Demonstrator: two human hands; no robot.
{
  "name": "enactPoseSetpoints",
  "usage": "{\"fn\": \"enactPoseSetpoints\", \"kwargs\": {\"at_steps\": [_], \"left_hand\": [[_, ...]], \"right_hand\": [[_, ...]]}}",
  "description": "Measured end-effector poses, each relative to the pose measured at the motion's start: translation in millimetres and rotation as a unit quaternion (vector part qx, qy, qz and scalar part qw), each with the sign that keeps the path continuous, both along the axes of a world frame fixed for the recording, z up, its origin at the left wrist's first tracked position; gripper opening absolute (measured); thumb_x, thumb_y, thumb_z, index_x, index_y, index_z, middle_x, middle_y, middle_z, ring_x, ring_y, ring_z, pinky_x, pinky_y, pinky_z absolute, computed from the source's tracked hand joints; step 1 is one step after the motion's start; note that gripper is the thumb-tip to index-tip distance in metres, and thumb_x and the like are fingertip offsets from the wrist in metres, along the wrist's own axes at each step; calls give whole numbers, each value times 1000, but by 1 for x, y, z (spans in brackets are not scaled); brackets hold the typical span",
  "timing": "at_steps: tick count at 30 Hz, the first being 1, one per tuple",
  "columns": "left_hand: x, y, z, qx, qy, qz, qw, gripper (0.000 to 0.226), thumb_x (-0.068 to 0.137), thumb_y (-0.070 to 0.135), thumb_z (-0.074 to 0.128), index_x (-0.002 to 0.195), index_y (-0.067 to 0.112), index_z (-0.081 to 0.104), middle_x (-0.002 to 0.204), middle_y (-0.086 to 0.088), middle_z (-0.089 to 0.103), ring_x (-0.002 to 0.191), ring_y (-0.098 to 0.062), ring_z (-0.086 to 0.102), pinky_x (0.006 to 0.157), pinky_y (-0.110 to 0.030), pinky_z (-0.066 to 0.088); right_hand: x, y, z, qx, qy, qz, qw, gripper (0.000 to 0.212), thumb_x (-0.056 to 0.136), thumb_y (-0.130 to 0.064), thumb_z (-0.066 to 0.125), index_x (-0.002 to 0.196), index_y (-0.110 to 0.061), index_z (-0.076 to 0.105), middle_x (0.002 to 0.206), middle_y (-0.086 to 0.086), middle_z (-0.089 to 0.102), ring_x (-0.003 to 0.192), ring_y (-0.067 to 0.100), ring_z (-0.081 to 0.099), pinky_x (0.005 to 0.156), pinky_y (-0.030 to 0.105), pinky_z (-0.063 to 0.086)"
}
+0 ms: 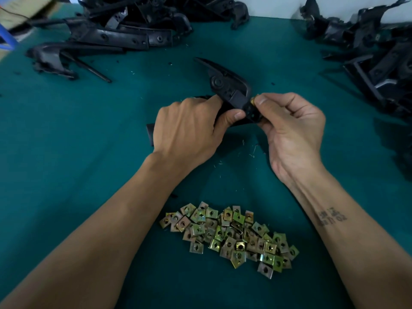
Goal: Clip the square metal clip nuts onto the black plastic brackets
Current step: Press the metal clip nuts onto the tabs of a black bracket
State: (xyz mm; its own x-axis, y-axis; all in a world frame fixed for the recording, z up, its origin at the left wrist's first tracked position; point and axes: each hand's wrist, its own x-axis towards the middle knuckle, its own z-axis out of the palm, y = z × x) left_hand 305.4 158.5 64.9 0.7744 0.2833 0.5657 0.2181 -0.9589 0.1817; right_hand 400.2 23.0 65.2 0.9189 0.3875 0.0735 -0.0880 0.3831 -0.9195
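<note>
Surface: a table [66,134] under teal cloth is carrying everything.
Near edge: a heap of clip nuts [229,236] is lying on the cloth, many overlapping.
Far left: a pile of brackets [107,34] is sprawling across the cloth.
Far right: a second bracket pile [376,52] is resting by the edge.
Middle: small pale shavings [252,152] are lying scattered.

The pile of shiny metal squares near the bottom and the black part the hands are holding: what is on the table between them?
In the head view, only green tabletop with a few tiny pale slivers lies between the pile of clip nuts and the black bracket; the forearms pass either side.
</note>
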Motion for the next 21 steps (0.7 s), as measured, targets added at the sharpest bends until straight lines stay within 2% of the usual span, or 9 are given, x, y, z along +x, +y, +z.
{"fn": "enactPoseSetpoints", "kwargs": {"at_steps": [5, 10, 13, 17, 21], "left_hand": [[0, 0, 1, -5, -1, -7, 1000, 57, 98, 66, 33, 79, 17, 56, 67, -7, 62, 60, -38, 58, 50, -31, 24], [-1, 1, 0, -4, 4, -4, 1000, 60, 97, 67, 32, 81, 17, 60, 71, -9, 65, 64, -41, 60, 52, -33, 27], [-1, 1, 0, -6, 0, -7, 1000, 60, 97, 66, 32, 79, 16, 59, 69, -10, 64, 62, -42, 59, 52, -33, 26], [-1, 1, 0, -11, -2, -10, 1000, 59, 97, 66, 34, 76, 16, 56, 68, -10, 64, 61, -42, 59, 52, -34, 28], [-2, 1, 1, -11, -2, -12, 1000, 60, 96, 66, 32, 77, 15, 59, 66, -10, 62, 59, -42, 58, 51, -34, 28]], "right_hand": [[-1, -1, 2, -24, -14, 12, 1000, 18, 84, 7, 73, 74, -8, 70, 73, 7, 73, 75, 21, 67, 84, 42, 53], [-1, -4, 6, -55, -16, 41, 998, 19, 77, -1, 74, 66, -16, 70, 76, 14, 66, 83, 31, 55, 83, 49, 46], [-3, -4, 7, -60, -25, 62, 996, 25, 79, -4, 68, 62, -22, 67, 76, 10, 68, 83, 31, 57, 81, 50, 46], [-6, -4, 7, -47, -34, 51, 997, 21, 79, -1, 65, 65, -17, 64, 79, 11, 68, 84, 31, 56, 81, 50, 43], [-6, -6, 10, -31, -22, 82, 996, 18, 83, -2, 57, 68, -10, 49, 92, 26, 60, 91, 35, 54, 80, 47, 44]]}}
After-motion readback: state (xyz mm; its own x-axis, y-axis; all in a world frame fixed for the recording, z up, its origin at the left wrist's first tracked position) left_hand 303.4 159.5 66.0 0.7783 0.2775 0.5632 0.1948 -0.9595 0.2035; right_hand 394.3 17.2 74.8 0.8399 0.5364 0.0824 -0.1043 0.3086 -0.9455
